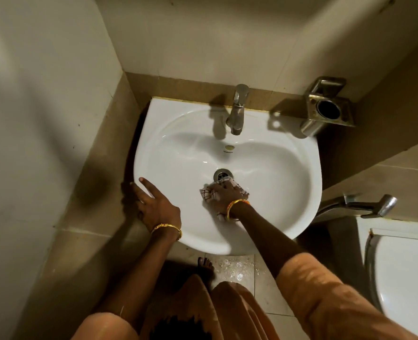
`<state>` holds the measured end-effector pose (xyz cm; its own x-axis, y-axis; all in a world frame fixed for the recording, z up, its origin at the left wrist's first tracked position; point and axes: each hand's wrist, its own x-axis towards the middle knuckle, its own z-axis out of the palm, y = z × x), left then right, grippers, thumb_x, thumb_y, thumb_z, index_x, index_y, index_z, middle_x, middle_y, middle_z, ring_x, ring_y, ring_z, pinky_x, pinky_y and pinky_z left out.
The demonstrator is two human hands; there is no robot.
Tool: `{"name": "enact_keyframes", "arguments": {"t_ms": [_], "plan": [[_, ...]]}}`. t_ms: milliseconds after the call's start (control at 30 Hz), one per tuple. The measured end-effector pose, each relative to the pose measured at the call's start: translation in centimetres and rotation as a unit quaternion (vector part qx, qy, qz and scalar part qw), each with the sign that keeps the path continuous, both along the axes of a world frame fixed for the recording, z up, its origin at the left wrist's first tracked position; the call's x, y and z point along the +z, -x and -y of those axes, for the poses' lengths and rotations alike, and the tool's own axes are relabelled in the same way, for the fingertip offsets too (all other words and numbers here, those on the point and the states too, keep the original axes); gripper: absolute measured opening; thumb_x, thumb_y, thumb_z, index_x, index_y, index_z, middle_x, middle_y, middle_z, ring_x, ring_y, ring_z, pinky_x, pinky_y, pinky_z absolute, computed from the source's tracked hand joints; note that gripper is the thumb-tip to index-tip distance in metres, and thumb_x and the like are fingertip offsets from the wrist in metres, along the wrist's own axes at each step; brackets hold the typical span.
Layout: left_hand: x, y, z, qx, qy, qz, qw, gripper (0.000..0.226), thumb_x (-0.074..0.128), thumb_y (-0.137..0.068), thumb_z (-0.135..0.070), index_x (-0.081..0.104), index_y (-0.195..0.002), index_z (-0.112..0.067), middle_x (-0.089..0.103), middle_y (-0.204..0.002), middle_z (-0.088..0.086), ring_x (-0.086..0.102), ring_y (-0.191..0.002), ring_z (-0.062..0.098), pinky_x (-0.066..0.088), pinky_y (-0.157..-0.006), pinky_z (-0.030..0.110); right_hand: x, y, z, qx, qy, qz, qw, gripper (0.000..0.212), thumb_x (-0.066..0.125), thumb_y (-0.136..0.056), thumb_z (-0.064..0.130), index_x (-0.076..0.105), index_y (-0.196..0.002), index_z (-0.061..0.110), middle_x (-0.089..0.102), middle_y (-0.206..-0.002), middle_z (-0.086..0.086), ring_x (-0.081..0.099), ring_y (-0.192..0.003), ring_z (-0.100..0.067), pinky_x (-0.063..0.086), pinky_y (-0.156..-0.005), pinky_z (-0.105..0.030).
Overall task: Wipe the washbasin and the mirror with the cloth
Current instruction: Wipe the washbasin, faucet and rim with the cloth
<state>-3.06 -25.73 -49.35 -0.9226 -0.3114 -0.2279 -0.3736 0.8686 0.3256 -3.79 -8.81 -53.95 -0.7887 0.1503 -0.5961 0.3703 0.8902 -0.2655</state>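
A white washbasin [178, 133] is fixed in a tiled corner, with a metal tap [237, 111] at its back and a round drain [222, 174] in the bowl. My right hand [223, 192] presses a pale checked cloth [209, 193] against the bowl just below the drain. My left hand [154, 204] rests flat on the basin's left rim, fingers spread, holding nothing. The mirror is not in view.
A metal holder [325, 109] is mounted on the wall right of the tap. A spray nozzle [374, 204] hangs at the right, above a white toilet [404, 273]. Beige walls close in on the left and back. The floor tile [234, 266] under the basin is wet.
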Motion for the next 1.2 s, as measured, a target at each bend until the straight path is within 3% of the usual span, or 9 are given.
{"name": "enact_keyframes", "arguments": {"t_ms": [200,333,433,567,700,800,867,1033,1200], "plan": [[0.3,-0.1,0.1,-0.001,0.016,0.003,1.000,0.090,0.052,-0.079,0.002,-0.002,-0.150,-0.004,-0.003,-0.158,0.019,0.032,-0.129,0.042,0.042,-0.095,0.044,0.6,2.0,-5.4,0.029,-0.200,-0.059,0.978,0.058,0.052,-0.086,0.032,0.034,-0.142,0.037,0.020,-0.153,-0.006,0.024,-0.136,-0.034,0.023,-0.108,-0.058],[0.6,-0.3,0.0,0.003,0.009,-0.003,1.000,0.088,0.051,-0.080,0.002,-0.002,-0.150,-0.005,-0.003,-0.158,0.019,0.030,-0.130,0.041,0.037,-0.101,0.043,2.0,-0.5,-6.0,-0.065,-0.223,0.054,0.971,0.071,0.058,-0.085,0.039,0.023,-0.146,0.037,0.009,-0.157,-0.008,0.014,-0.140,-0.038,0.018,-0.110,-0.060],[0.6,-0.3,-0.1,0.007,0.002,-0.016,1.000,0.087,0.050,-0.080,0.003,-0.001,-0.150,-0.004,-0.002,-0.158,0.020,0.031,-0.130,0.042,0.036,-0.102,0.043,2.2,-2.8,-3.6,-0.070,-0.183,0.070,0.978,0.064,0.051,-0.088,0.043,0.025,-0.146,0.036,0.008,-0.157,-0.009,0.012,-0.142,-0.039,0.016,-0.112,-0.060],[0.1,-0.2,0.0,0.011,-0.003,-0.033,0.999,0.088,0.051,-0.078,0.003,0.001,-0.150,-0.004,0.000,-0.158,0.021,0.033,-0.128,0.042,0.040,-0.099,0.043,0.6,-1.2,0.4,0.014,-0.034,-0.003,0.999,0.051,0.041,-0.089,0.057,0.034,-0.138,0.045,0.016,-0.156,0.001,0.019,-0.141,-0.036,0.018,-0.111,-0.057],[-0.4,-0.4,0.1,0.020,-0.011,-0.108,0.994,0.075,0.054,-0.081,-0.003,0.020,-0.148,-0.003,0.017,-0.155,0.022,0.039,-0.125,0.042,0.038,-0.100,0.041,-0.9,3.1,-0.2,-0.055,-0.051,-0.050,0.996,0.050,0.046,-0.088,0.052,0.036,-0.137,0.045,0.020,-0.154,0.000,0.022,-0.138,-0.035,0.018,-0.110,-0.057],[-1.0,-0.5,0.7,0.061,-0.125,-0.210,0.968,0.054,0.045,-0.089,-0.006,0.037,-0.142,-0.003,0.030,-0.150,0.021,0.035,-0.129,0.035,0.022,-0.105,0.033,-1.5,3.8,0.8,-0.100,-0.029,-0.025,0.994,0.056,0.049,-0.087,0.049,0.031,-0.139,0.047,0.010,-0.157,-0.002,0.012,-0.141,-0.039,0.009,-0.112,-0.062],[-1.2,-0.3,1.1,0.101,-0.213,-0.256,0.938,0.047,0.041,-0.092,-0.005,0.041,-0.139,0.000,0.036,-0.145,0.025,0.033,-0.128,0.028,0.023,-0.104,0.028,-1.3,4.1,3.1,-0.091,0.030,-0.022,0.995,0.060,0.049,-0.083,0.053,0.030,-0.139,0.048,0.009,-0.157,0.000,0.009,-0.142,-0.040,0.006,-0.113,-0.061],[-1.1,-0.1,1.0,0.217,-0.357,-0.265,0.869,0.040,0.036,-0.098,-0.004,0.036,-0.136,0.010,0.035,-0.140,0.029,0.041,-0.127,0.033,0.024,-0.086,-0.006,0.4,2.7,7.8,-0.025,0.175,0.000,0.984,0.050,0.041,-0.086,0.066,0.035,-0.134,0.054,0.020,-0.156,0.003,0.017,-0.141,-0.038,0.013,-0.115,-0.054],[-1.7,0.0,1.1,0.219,-0.366,-0.253,0.868,0.038,0.036,-0.098,-0.008,0.042,-0.133,0.006,0.038,-0.133,0.028,0.046,-0.118,0.036,0.030,-0.084,0.009,4.0,-4.1,7.0,0.057,0.143,0.005,0.988,0.049,0.041,-0.090,0.061,0.032,-0.137,0.052,0.025,-0.154,0.003,0.026,-0.137,-0.034,0.021,-0.110,-0.053]]}}
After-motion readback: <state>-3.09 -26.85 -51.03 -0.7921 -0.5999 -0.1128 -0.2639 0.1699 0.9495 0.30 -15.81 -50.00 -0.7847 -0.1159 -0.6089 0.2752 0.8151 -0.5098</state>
